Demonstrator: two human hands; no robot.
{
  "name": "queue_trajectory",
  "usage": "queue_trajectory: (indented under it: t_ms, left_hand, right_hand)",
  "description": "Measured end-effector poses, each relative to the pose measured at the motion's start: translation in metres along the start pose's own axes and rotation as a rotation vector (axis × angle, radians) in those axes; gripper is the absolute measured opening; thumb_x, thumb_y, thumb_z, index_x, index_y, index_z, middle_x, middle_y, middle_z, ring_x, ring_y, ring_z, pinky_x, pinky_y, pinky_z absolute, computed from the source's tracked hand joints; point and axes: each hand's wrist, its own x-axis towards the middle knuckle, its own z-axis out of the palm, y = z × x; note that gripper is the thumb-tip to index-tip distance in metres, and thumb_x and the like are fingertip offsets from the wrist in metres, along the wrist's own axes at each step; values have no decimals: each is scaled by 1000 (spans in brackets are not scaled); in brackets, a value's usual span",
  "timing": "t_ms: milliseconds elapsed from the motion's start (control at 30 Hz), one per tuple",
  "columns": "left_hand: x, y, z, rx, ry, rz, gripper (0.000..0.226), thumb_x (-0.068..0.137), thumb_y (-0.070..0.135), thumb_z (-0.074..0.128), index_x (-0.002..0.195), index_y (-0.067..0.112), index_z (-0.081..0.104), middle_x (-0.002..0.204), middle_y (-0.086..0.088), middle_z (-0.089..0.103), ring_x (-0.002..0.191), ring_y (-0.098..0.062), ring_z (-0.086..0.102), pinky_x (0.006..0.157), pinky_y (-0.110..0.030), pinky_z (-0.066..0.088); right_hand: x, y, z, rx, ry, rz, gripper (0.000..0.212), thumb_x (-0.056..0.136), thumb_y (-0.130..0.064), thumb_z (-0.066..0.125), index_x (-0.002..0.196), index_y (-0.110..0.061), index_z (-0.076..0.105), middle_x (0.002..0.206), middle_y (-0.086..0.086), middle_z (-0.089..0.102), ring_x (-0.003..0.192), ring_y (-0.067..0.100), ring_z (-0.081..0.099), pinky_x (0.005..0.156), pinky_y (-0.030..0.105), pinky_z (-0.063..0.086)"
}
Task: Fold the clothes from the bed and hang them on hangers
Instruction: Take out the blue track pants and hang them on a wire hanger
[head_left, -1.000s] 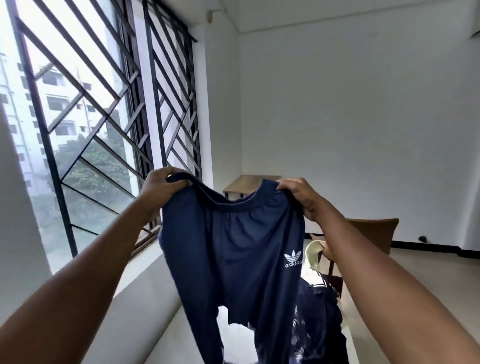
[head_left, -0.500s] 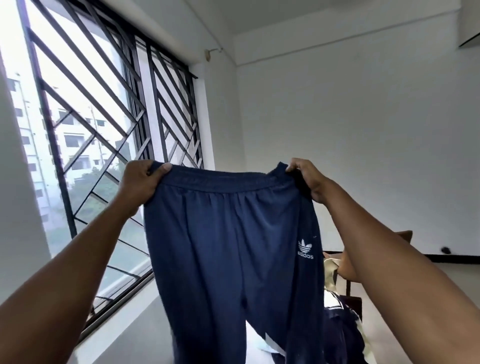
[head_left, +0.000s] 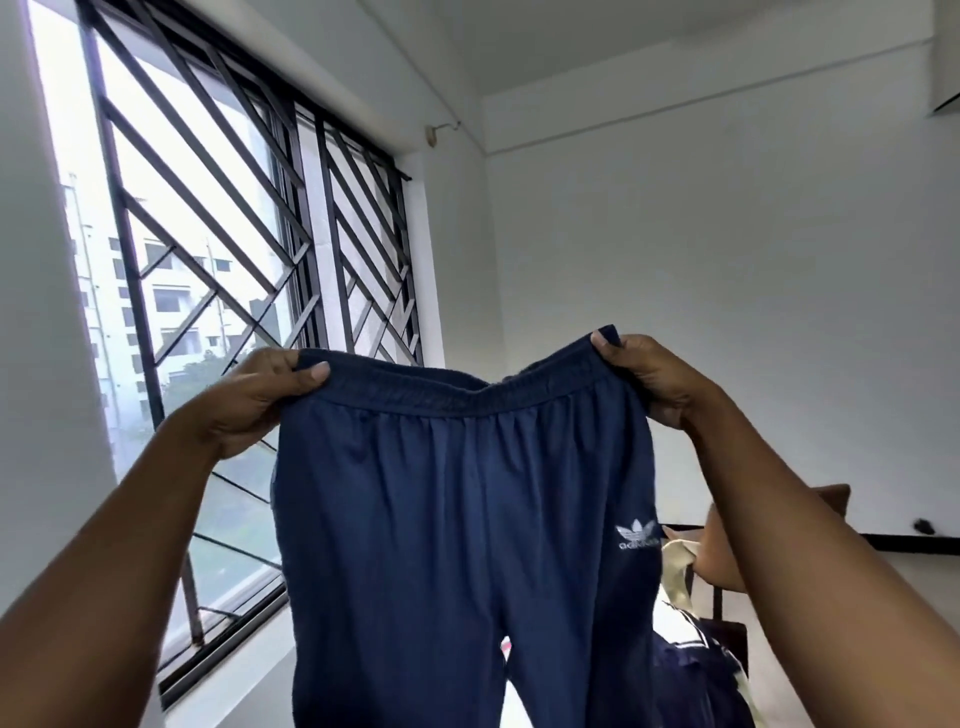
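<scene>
Navy track pants held up in mid-air, in front of the camera, touching no surface.

Room: white walls and a white ceiling. On the left is a large window with a black grille of diagonal bars; buildings and trees show outside. Black skirting runs along the far wall, low right. A brown chair back shows behind the right forearm. A heap of dark navy and cream clothes lies at lower right; the surface under it is mostly hidden.

Orientation: long axis vertical. Waistband is on top, running left to right and sagging in the middle. Both legs hang down past the bottom edge. White trefoil logo faces the camera, near the right hip.

Left hand: grips the left end of the waistband, thumb across the front.
Right hand: grips the right end, fingers curled round the corner.
</scene>
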Motion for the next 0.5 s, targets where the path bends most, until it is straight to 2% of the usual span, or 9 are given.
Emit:
queue_trajectory:
  t_ms: [67,133,200,233,300,367,433,500]
  left_hand:
    - [-3,3,-3,-80,-70,-55,82,57,41,101,119,-5,72,118,-26,71,101,-30,74,92,-34,60]
    - [4,-2,1,-43,7,-143,84,58,38,101,121,-7,70,123,-29,69,99,-29,73,90,-34,61]
    - [17,-15,17,59,285,-254,74,62,31,99,115,-12,70,116,-31,71,90,-30,73,80,-36,64]
    - [23,-21,28,88,431,-291,67,65,25,97,111,-15,69,110,-31,72,88,-30,73,76,-38,64]
    - [31,-31,52,40,615,-337,52,65,15,97,102,-12,72,99,-28,75,87,-32,75,76,-46,64]
    - [34,-36,76,5,672,-351,41,63,12,97,91,-7,74,91,-24,76,80,-31,75,74,-44,64]
    - [35,-34,99,19,698,-324,33,64,11,97,79,-1,70,80,-18,74,66,-25,71,60,-32,60]
    - [39,-32,118,48,706,-292,34,63,12,97,76,1,68,73,-14,70,56,-20,66,49,-27,56]
  right_hand:
    - [-4,-7,-3,69,-69,35,38,92,-36,66,105,-1,73,102,13,77,89,21,75,79,30,62]
    - [7,1,3,24,8,126,38,91,-34,74,105,1,72,103,16,76,87,24,74,77,31,61]
    - [26,24,12,-180,265,195,45,79,-37,90,95,0,71,100,15,75,85,24,72,74,34,57]
    - [34,37,17,-295,408,204,46,72,-38,94,87,-2,70,93,12,74,82,23,70,71,33,54]
    - [38,53,33,-423,579,182,44,74,-35,93,69,-9,58,71,2,60,70,20,62,61,29,43]
    - [37,63,48,-422,600,146,54,74,-34,93,62,-14,45,62,0,48,62,21,55,56,30,38]
    - [35,66,58,-378,557,151,53,65,-38,97,63,-11,52,64,5,60,65,27,68,57,39,51]
    - [30,62,68,-355,471,148,48,60,-38,99,68,-4,66,76,10,76,77,29,77,69,49,62]
